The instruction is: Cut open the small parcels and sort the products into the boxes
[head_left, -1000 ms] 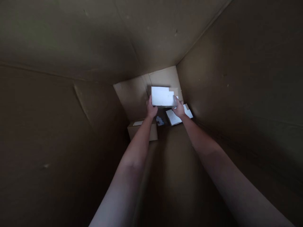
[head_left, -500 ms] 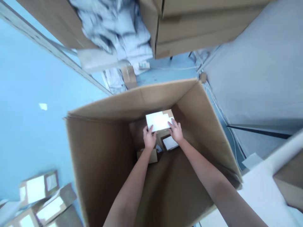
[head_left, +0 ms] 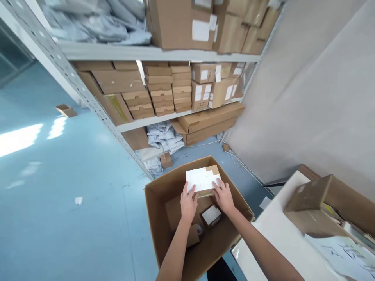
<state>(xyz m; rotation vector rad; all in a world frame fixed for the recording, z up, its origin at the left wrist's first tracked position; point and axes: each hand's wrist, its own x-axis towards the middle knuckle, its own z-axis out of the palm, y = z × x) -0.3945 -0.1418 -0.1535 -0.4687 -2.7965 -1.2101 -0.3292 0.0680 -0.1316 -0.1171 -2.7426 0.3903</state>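
Both my hands hold a small cardboard box with a white label (head_left: 203, 180) over the mouth of a large open carton (head_left: 155, 218) on the blue floor. My left hand (head_left: 188, 203) grips its near left edge, fingers closed on it. At the near right edge my right hand (head_left: 224, 196) is wrapped round the same box. Inside the carton lie another small box with a white label (head_left: 211, 215) and a plain brown one (head_left: 193, 235), partly hidden by my left forearm.
A metal shelf rack (head_left: 96, 109) behind the carton carries stacked brown boxes (head_left: 164, 91) and grey mailer bags (head_left: 164, 136). At the right, a white table (head_left: 281, 238) bears a brown box (head_left: 310, 207) and papers. A pale wall rises at the right.
The view has pulled up and out of the carton, showing the room and shelves. My hands have lifted the labelled box from deep inside to the carton's rim.
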